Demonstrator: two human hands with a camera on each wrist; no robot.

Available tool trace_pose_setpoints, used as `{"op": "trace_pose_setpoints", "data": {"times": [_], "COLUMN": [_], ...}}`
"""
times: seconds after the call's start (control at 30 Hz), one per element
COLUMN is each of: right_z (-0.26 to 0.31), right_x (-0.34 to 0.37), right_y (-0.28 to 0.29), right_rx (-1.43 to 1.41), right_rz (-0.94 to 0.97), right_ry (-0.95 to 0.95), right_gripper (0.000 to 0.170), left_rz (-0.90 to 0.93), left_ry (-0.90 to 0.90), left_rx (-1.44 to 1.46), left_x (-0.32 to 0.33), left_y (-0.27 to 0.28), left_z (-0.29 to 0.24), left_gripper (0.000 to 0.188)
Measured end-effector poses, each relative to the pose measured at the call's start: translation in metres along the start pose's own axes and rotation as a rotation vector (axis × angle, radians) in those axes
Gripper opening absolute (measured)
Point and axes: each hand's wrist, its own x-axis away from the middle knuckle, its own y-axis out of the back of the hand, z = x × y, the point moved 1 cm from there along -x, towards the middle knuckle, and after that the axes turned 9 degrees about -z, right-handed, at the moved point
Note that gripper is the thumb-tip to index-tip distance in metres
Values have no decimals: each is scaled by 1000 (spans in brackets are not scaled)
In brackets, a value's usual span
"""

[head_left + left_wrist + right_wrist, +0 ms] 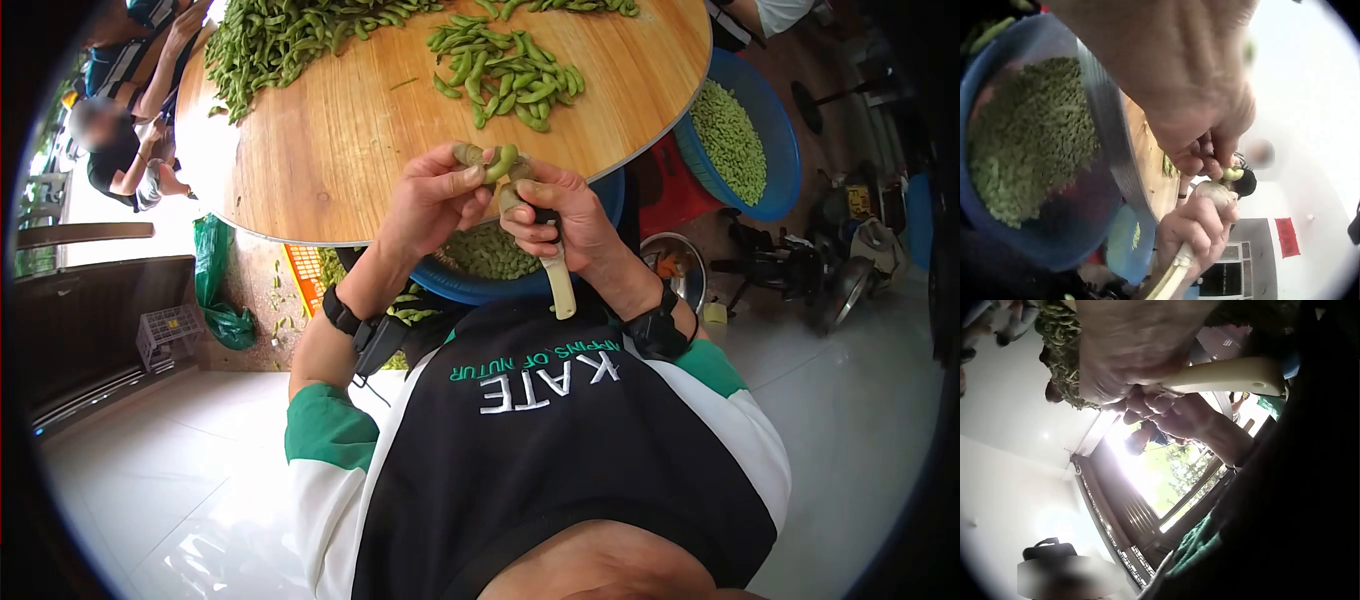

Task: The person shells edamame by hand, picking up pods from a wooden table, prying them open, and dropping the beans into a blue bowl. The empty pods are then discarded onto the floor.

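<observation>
In the head view a green pod is pinched by the left hand, whose fingertips meet those of the right hand. Curled fingers of the right hand grip a knife with a pale handle; its blade is hidden. The left wrist view shows the pod between the left hand and the right hand. In the right wrist view the handle sticks out from the right hand.
A round wooden table bears a small pile of pods and a larger heap. Below its edge is a blue basin of shelled beans; another blue basin stands at the right. An orange basket is at the left.
</observation>
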Motion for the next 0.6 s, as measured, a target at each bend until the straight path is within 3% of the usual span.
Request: {"op": "trace_pose_setpoints", "data": {"times": [0.13, 0.27, 0.33, 0.37, 0.43, 0.6], "right_z": [-2, 1, -1, -3, -4, -7], "right_x": [0, -4, -1, -1, -3, -1], "right_y": [3, 11, 9, 10, 10, 11], "right_rx": [-167, -229, -239, -242, -288, -283], "right_rz": [180, 51, -19, -24, -3, 28], "right_ry": [-79, -111, -144, -146, -173, -139], "right_gripper": [25, 23, 21, 21, 20, 18], "left_rz": [81, -89, -108, -109, -46, -56], "left_ry": [264, 167, -498, -492, -954, -1101], "left_rx": [365, 64, -917, -915, -1463, -1614], "left_x": [2, -1, 3, 4, 9, 9], "left_y": [-3, -8, -12, -14, -26, -32], "left_z": [4, 3, 0, -2, -13, -9], "left_gripper": [13, 13, 16, 16, 21, 15]}}
